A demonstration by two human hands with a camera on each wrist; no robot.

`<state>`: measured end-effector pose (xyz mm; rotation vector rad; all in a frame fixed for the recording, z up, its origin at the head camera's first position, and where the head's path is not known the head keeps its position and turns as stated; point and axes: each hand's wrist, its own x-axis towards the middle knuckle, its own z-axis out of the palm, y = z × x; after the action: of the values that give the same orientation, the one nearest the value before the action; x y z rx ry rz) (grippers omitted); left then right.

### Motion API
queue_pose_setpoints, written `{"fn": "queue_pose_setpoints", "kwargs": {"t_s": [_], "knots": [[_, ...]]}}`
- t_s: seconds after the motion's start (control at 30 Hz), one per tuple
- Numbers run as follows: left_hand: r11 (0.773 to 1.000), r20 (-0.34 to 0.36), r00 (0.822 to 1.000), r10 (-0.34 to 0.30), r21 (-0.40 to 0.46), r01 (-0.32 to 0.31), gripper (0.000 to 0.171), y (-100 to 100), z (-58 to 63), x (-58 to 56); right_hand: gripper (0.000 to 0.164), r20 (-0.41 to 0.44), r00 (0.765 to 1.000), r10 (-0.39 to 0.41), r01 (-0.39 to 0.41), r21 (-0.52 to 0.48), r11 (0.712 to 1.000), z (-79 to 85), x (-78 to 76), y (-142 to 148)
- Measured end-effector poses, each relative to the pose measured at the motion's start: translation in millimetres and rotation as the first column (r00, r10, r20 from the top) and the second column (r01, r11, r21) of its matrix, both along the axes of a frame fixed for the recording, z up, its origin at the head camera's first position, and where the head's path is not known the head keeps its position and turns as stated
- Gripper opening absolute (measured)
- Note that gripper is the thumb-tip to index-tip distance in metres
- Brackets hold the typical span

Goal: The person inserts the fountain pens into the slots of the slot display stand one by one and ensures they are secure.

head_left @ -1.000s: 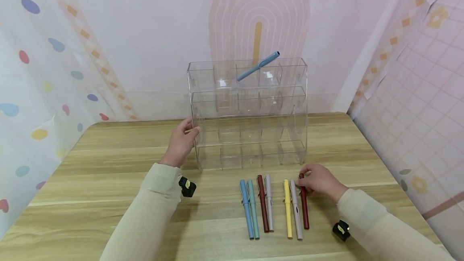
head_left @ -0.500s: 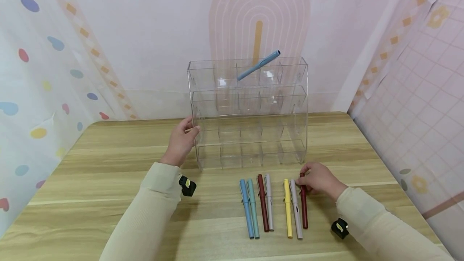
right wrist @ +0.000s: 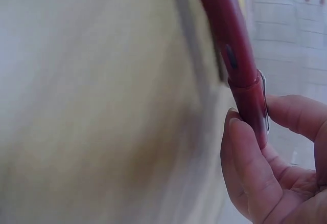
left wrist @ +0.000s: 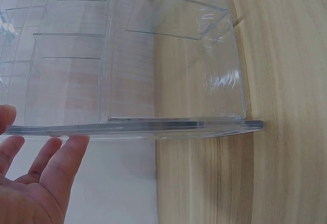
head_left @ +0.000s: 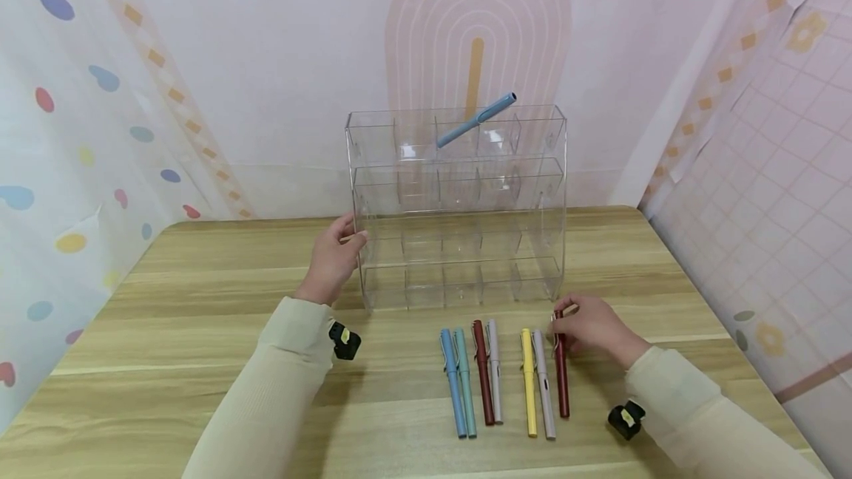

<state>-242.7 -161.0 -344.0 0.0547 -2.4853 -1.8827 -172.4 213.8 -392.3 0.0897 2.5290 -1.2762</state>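
A clear acrylic pen rack (head_left: 459,211) with tiered, divided compartments stands upright on the table. My left hand (head_left: 329,261) pinches its left side panel (left wrist: 153,128), thumb on one face and fingers on the other. At the right front, my right hand (head_left: 595,325) holds a dark red pen (head_left: 563,386) by its capped end, between thumb and fingers. In the right wrist view the pen's barrel (right wrist: 230,35) points away from the hand, and the metal clip shows near the thumb. A light blue pen (head_left: 476,121) lies slanted across the rack's top tier.
On the wooden table (head_left: 220,301), before the rack, lie a blue pen (head_left: 454,386), a teal pen (head_left: 466,386), another dark red pen (head_left: 484,375), a pale purple pen (head_left: 495,375), a yellow pen (head_left: 529,386) and a second pale purple pen (head_left: 544,390). Patterned cloth hangs behind.
My right hand has shifted slightly right and up with the dark red pen, opening a wider gap to the pale purple one. The left hand stays on the rack.
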Motion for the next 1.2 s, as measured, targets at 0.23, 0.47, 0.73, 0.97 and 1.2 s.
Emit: {"fn": "queue_pose_setpoints", "kwargs": {"t_s": [0.23,0.47,0.73,0.97,1.2], "knots": [[1.0,-0.001,1.0,-0.003,-0.001,0.003,0.053,0,0.3,0.0,0.036,-0.045,0.999,-0.009,0.007,-0.038,0.999,12.8,-2.8,3],[1.0,0.002,1.0,-0.007,-0.006,0.007,0.053,0,0.9,0.3,0.033,-0.085,0.996,-0.039,0.03,-0.108,0.994,27.9,0.7,0],[1.0,0.0,1.0,0.0,-0.008,0.0,0.054,0,0.5,-0.6,0.037,-0.147,0.987,-0.061,0.037,-0.156,0.987,44.9,0.2,-1],[1.0,-0.001,1.0,-0.005,-0.001,0.005,0.054,0,-0.1,-0.2,0.041,-0.213,0.972,-0.095,0.05,-0.205,0.978,59.7,-2.3,2],[1.0,0.002,1.0,-0.013,-0.011,0.013,0.053,-1,0.1,-1.1,0.041,-0.236,0.962,-0.134,0.068,-0.269,0.961,70.2,-4.8,3]]}}
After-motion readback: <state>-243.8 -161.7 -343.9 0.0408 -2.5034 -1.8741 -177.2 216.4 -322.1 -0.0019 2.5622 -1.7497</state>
